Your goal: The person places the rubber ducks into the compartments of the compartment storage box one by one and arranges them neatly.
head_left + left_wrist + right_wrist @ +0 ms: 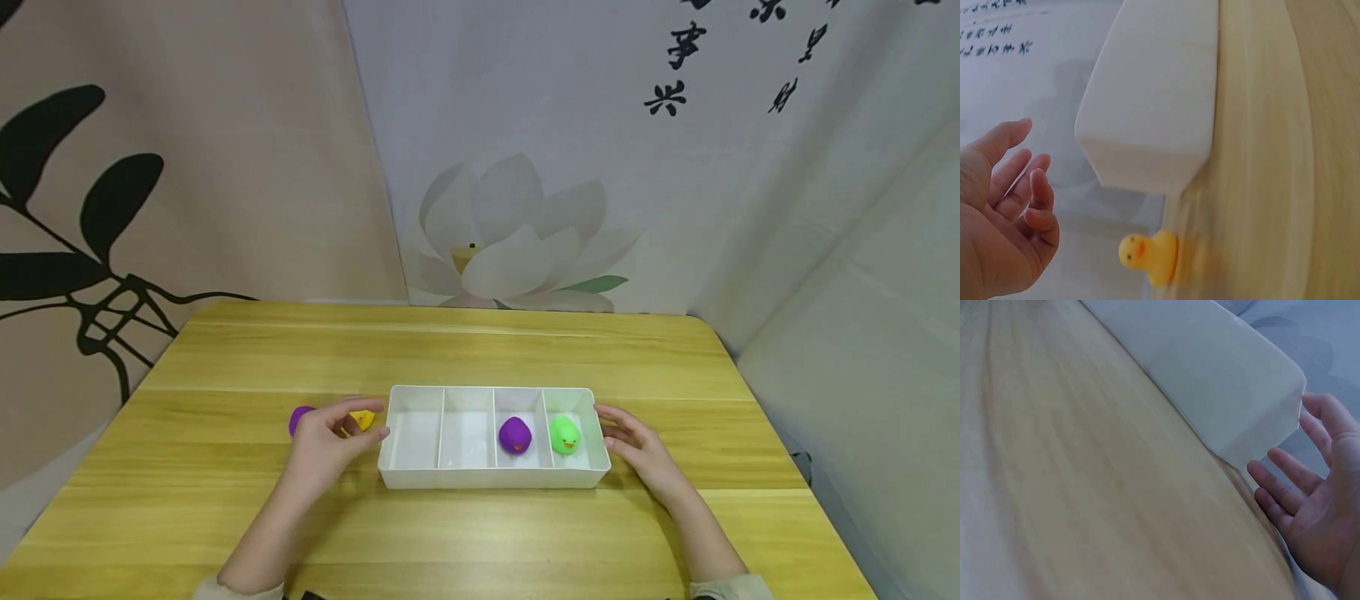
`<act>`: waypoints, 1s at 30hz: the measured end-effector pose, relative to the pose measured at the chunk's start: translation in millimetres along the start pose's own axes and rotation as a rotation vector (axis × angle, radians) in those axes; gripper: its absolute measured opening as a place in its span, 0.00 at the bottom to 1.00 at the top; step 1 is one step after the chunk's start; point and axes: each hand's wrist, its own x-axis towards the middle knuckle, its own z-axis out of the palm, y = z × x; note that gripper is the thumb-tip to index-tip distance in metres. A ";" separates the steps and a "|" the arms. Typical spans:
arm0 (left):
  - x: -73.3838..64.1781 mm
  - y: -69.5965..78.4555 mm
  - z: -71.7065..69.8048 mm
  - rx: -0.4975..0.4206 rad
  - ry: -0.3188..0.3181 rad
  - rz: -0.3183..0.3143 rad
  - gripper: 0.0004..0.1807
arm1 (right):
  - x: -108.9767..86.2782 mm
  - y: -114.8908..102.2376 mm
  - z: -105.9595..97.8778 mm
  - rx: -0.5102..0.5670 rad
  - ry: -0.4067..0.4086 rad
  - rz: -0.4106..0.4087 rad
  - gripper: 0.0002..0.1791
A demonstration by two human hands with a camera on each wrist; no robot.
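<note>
A white divided tray sits on the table, its compartments side by side. In its rightmost compartment is a green toy duck, with a purple toy duck in the one beside it. My left hand is at the tray's left end, fingers loosely bent and holding nothing; the left wrist view has the hand apart from the tray wall. At the right end my right hand has its fingertips right at the wall, fingers fairly straight. Behind the left hand is a yellow toy duck, partly hidden in the head view.
A purple toy shows left of my left hand, mostly covered by it. The wooden table ends at the back against a hanging cloth printed with a lotus and writing. The tray's two left compartments hold nothing.
</note>
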 end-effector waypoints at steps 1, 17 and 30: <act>-0.7 -1.8 -2.8 0.001 0.010 0.001 0.16 | 0.1 0.2 -0.1 0.001 -0.001 0.000 0.26; -10.9 -27.8 -40.8 0.112 0.098 -0.117 0.21 | -0.4 -2.7 1.2 -0.003 0.006 0.005 0.26; -7.0 -49.9 -61.6 0.100 0.166 -0.235 0.24 | -0.4 -1.8 0.6 -0.015 0.011 0.007 0.27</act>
